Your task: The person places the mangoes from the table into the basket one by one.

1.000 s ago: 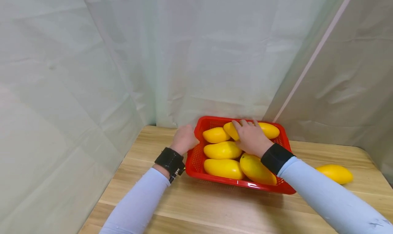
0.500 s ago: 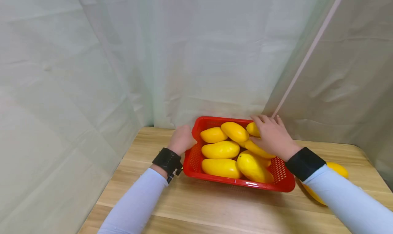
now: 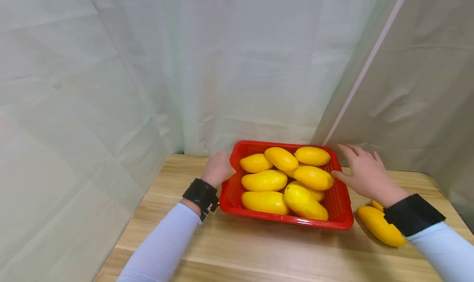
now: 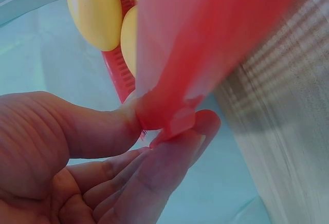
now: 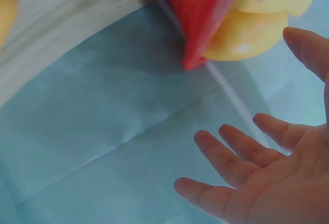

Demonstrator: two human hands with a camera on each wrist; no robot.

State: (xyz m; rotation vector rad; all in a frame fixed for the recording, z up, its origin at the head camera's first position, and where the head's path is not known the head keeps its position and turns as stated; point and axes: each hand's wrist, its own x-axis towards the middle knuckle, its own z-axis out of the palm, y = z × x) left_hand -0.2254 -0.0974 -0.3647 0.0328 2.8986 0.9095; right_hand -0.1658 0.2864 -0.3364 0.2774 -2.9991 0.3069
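Note:
A red plastic basket (image 3: 281, 218) with perforated walls stands on the table, filled with several yellow mangoes (image 3: 264, 180). My left hand (image 3: 218, 169) pinches the basket's left rim between thumb and fingers, as the left wrist view shows with the red rim (image 4: 175, 116) between them. Over the basket's right side my right hand (image 3: 366, 175) spreads its fingers and holds nothing. In the right wrist view the open palm (image 5: 288, 178) faces the basket's corner (image 5: 198, 39). One mango (image 3: 314, 177) lies near the right wall, on top of others.
On the wooden table (image 3: 259, 253), right of the basket, lies a loose mango (image 3: 381, 226); another mango (image 3: 376, 204) shows partly behind the right wrist. A pale curtain (image 3: 252, 68) hangs right behind the basket and along the left side.
My right hand has let go of a mango in the basket's right part and moved right, out towards the rim. The left hand keeps its grip on the rim.

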